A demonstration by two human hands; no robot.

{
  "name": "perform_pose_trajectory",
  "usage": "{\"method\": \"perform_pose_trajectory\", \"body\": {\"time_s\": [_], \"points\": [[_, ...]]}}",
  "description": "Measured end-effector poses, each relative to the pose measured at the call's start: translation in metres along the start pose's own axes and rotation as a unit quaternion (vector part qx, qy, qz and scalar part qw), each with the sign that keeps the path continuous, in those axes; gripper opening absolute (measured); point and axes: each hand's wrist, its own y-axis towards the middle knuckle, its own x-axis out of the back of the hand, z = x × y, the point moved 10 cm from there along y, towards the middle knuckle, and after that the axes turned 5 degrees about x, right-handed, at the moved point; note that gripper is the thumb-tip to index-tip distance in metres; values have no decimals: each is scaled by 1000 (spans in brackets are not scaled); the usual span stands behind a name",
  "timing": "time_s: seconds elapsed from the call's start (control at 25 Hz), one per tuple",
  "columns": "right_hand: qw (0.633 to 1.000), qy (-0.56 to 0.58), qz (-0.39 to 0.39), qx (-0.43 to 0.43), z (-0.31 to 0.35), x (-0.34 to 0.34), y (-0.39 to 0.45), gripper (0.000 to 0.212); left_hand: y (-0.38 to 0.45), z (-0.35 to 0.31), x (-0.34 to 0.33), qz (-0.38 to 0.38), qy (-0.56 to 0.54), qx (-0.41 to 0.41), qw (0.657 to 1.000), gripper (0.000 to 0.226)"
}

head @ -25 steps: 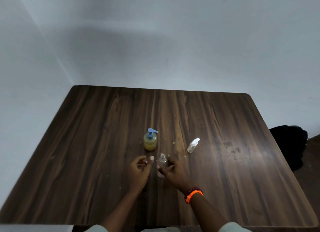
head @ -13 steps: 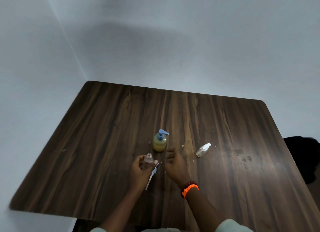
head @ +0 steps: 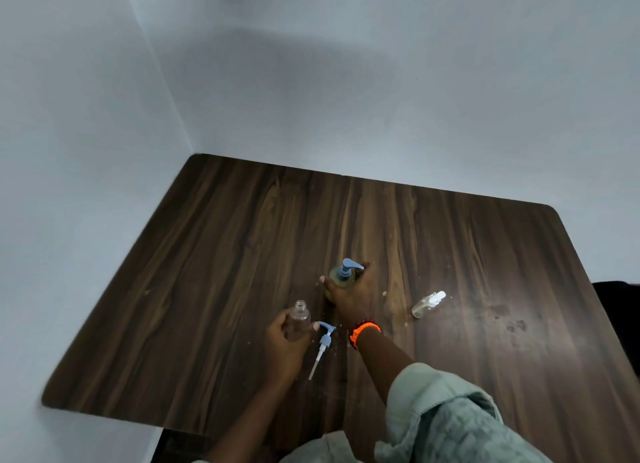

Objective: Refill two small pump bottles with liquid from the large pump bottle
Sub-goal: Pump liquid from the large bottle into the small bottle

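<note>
on the dark wooden table (head: 242, 255), seen from the head camera, the large pump bottle (head: 341, 282) stands upright near the middle, and everything else is placed from it. the right hand (head: 349, 298) wraps its fingers round the bottle's body from the near side, thumb on the left flank, blue spout pointing right. just near-left of it, the left hand (head: 285, 334) grips an open small bottle (head: 300, 319), held about upright with its bare neck facing up and clear of the spout. the removed small pump (head: 322, 346) lies flat on the table near of the large bottle, its tube running toward the person. well to the right lies a second small bottle (head: 427, 304), capped, on its side. as i judge it, the coming move turns on bringing the spout over that open neck, which sits to the spout's near-left; the spout points the other way.
</note>
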Motion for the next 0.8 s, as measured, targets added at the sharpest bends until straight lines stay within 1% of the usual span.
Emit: {"method": "perform_pose_trajectory", "body": {"time_s": [0.08,0.2,0.24,0.28,0.36,0.4,0.44,0.48,0.56,0.6,0.64,0.68,0.76,0.8], "points": [[1000,19,4,-2,-4,1,-3,52,2,-5,-2,7,-1,-5,1000,24],[999,15,10,43,-2,1,-3,26,7,-12,-2,6,-2,-16,1000,22],[999,9,11,51,-2,0,-5,22,10,-13,-1,3,-6,-18,1000,22],[999,1,12,44,-2,1,-8,27,12,-13,0,1,-9,-18,1000,23],[1000,-12,7,9,-8,3,-11,57,15,-11,0,1,-6,-10,1000,25],[999,-37,3,-12,-12,4,-13,70,15,-10,-1,2,-2,-8,1000,25],[998,-61,1,-24,-14,5,-15,75,16,-9,-2,4,2,-8,1000,25],[998,-64,6,-23,-15,4,-14,68,16,-8,-4,7,3,-9,1000,26],[999,-30,32,-9,-19,1,-9,42,17,-9,-8,12,6,-14,1000,26],[999,-10,43,-18,-24,4,-7,37,18,-9,-11,16,9,-16,1000,24],[998,15,52,-34,-30,9,-7,39,18,-11,-13,21,9,-16,1000,21],[996,37,64,-45,-35,14,-7,47,19,-12,-16,27,4,-17,999,17],[993,64,94,-39,-37,27,-9,57,20,-16,-25,48,-5,-15,999,15],[990,80,111,-25,-35,35,-14,55,19,-21,-31,63,-3,-20,998,18]]}}
